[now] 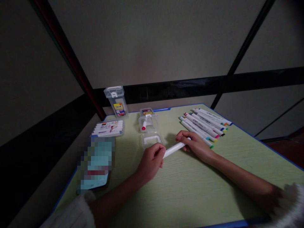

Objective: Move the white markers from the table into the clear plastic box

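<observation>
Both hands hold one white marker [174, 149] over the pale green table [190, 190]. My left hand [152, 161] is closed round its near end. My right hand [196, 145] pinches its far end with fingers curled. Just beyond my right hand lies a row of several white markers with coloured caps [204, 125]. A clear plastic marker box [148, 123] lies open ahead of my left hand, with one red-tipped marker [144, 124] inside and its lid [151, 140] flat in front.
A second clear box [116, 101] stands upright at the table's back left. A flat pack of pens [108, 128] lies to the left, with a blurred light-blue object [96, 166] nearer. Walls and dark beams surround the table.
</observation>
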A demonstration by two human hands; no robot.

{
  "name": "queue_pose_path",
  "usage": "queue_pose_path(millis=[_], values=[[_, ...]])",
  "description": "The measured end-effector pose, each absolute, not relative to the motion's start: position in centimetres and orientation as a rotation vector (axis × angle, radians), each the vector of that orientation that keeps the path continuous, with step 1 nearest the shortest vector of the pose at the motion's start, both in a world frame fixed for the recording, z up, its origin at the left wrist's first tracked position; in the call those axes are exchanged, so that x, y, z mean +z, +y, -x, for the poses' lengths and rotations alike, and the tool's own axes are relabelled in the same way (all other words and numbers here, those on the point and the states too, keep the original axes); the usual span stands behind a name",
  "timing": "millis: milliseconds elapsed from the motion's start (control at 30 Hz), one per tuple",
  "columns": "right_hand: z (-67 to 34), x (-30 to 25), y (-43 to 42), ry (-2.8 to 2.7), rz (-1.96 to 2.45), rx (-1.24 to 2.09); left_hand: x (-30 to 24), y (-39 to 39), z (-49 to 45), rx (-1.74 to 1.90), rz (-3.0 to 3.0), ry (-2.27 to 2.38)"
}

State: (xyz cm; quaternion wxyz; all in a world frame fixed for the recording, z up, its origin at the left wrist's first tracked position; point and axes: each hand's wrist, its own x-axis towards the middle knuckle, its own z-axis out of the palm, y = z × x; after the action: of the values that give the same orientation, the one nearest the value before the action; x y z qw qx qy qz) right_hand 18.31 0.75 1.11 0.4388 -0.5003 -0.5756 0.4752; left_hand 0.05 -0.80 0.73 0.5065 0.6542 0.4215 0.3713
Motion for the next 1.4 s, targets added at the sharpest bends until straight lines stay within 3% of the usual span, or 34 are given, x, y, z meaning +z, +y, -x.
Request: queue_pose_path(millis=[1400], values=[[-18.20, 1.76, 0.66, -1.489, 1.314, 1.175, 0.78, -0.85, -0.15, 0.878, -1.608, 1.029]])
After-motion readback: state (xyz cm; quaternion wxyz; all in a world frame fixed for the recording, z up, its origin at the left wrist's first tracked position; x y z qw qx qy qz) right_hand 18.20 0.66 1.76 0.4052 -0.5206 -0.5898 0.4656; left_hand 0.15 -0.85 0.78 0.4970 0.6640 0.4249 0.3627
